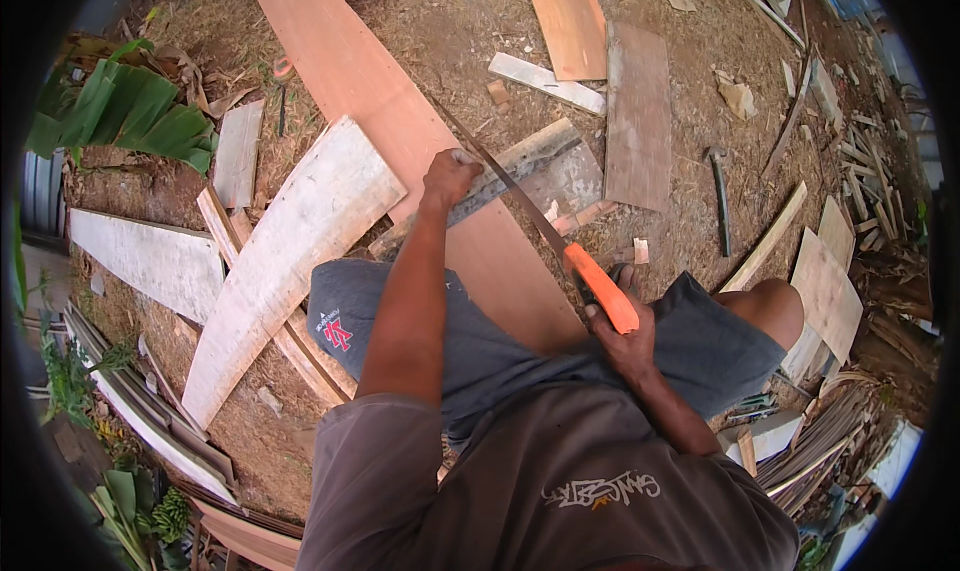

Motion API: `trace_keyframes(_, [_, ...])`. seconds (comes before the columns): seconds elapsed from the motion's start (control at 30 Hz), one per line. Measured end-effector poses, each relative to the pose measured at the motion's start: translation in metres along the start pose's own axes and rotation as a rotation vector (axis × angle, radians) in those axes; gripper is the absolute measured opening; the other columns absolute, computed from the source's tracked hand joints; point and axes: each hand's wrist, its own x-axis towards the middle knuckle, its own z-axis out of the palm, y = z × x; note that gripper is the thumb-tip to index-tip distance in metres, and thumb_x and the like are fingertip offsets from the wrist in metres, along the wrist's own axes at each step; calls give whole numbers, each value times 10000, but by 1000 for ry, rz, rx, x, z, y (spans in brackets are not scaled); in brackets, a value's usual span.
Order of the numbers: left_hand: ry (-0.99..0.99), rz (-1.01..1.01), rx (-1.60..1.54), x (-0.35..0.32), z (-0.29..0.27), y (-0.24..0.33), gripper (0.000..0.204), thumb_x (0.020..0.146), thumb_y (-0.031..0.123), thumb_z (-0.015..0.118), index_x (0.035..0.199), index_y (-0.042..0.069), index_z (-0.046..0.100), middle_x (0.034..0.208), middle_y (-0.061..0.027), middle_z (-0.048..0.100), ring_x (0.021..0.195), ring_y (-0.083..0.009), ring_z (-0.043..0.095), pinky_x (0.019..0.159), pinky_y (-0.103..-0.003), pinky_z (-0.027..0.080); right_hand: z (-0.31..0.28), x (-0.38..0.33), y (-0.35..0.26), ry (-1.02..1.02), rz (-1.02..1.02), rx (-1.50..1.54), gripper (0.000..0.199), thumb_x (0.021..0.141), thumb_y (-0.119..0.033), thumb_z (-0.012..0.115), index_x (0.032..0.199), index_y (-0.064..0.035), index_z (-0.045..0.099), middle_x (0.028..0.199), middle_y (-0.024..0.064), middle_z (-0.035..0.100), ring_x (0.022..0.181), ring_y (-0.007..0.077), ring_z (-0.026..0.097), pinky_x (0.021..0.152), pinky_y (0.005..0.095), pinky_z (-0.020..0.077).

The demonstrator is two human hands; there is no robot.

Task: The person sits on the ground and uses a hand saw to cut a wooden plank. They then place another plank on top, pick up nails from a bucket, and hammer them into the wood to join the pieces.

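In my right hand (622, 333) is a handsaw (597, 283) with an orange handle. Its long, narrow blade slants up and to the left, along the right edge of a long reddish plywood board (390, 91). My left hand (452, 179) is closed at the left side of the blade, its fingers curled over the board where a weathered wooden strip (535, 151) crosses. Whether those fingers grip anything is hidden. The near end of the board reaches between my bent legs.
A curved whitish board (290, 261) lies left of the plywood, with another pale board (150, 261) farther left. Brown panels (638, 116) and a hammer (720, 201) rest on the dirt to the right. Scrap wood is stacked at both sides; a broad green leaf (130, 116) overhangs the left.
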Motion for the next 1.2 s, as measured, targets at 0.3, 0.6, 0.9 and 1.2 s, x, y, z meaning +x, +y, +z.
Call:
trace_keyframes(0.3, [74, 27, 88, -14, 2, 11, 234, 784, 362, 755, 849, 138, 740, 876, -52, 764, 888, -232, 723, 870, -365, 514, 7, -3, 4, -12, -33, 15, 209, 890, -97, 746, 1038, 35, 678, 788, 19, 624, 709, 79, 548, 664, 261, 470])
trace_keyframes(0.6, [154, 78, 110, -31, 2, 21, 213, 795, 344, 710, 845, 138, 734, 868, -74, 760, 889, -265, 724, 872, -381, 518, 15, -1, 6, 32, -19, -25, 191, 884, -107, 744, 994, 32, 674, 752, 40, 605, 679, 111, 547, 660, 288, 474])
trace_keyframes(0.9, [369, 383, 289, -49, 17, 24, 191, 850, 233, 661, 886, 45, 663, 939, -161, 695, 932, -365, 660, 859, -459, 501, 15, -5, -3, 44, -30, -160, 181, 873, -121, 754, 919, 22, 653, 723, 53, 585, 641, 114, 523, 621, 294, 457])
trace_keyframes(1.2, [412, 433, 385, -46, 28, 19, 200, 853, 217, 654, 962, 52, 631, 979, -120, 649, 1014, -304, 619, 891, -435, 477, 6, -7, -20, 23, 37, -175, 254, 869, -118, 757, 1066, 28, 693, 758, 67, 644, 649, 123, 571, 656, 305, 496])
